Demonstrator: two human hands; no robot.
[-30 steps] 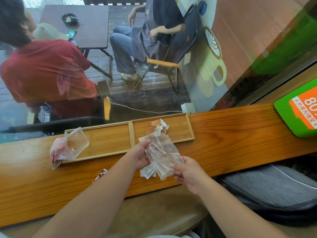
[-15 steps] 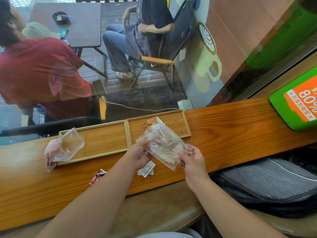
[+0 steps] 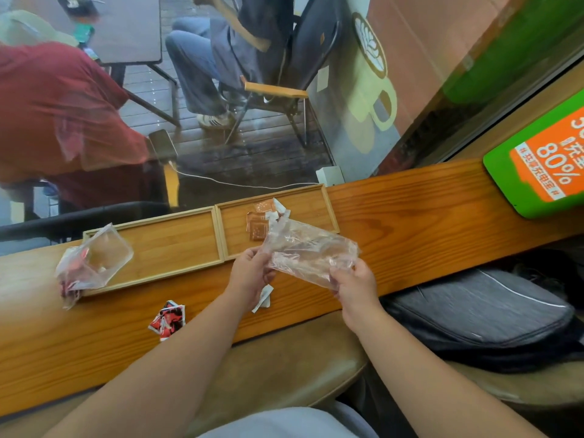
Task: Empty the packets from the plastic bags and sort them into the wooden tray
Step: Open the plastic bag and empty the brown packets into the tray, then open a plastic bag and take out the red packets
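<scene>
A two-compartment wooden tray [image 3: 177, 270] lies on the wooden counter. Several brown and white packets [image 3: 260, 221] lie in its right compartment. My left hand [image 3: 251, 275] and my right hand [image 3: 354, 284] each grip an end of a clear plastic bag [image 3: 308, 251], held just above the counter in front of the right compartment. White packets [image 3: 264, 298] lie on the counter under my left hand. Red-and-black packets [image 3: 167, 320] lie near the counter's front edge. A second clear bag [image 3: 94, 263] with some red packets inside rests over the tray's left end.
A green and orange sign [image 3: 543, 162] stands at the right on the counter. A grey bag [image 3: 480, 311] lies below the counter on the right. Behind the glass, people sit on chairs at a table.
My hands have drawn the clear bag out flatter and moved it rightward off the packets in the right compartment. The white packets now lie bare on the counter.
</scene>
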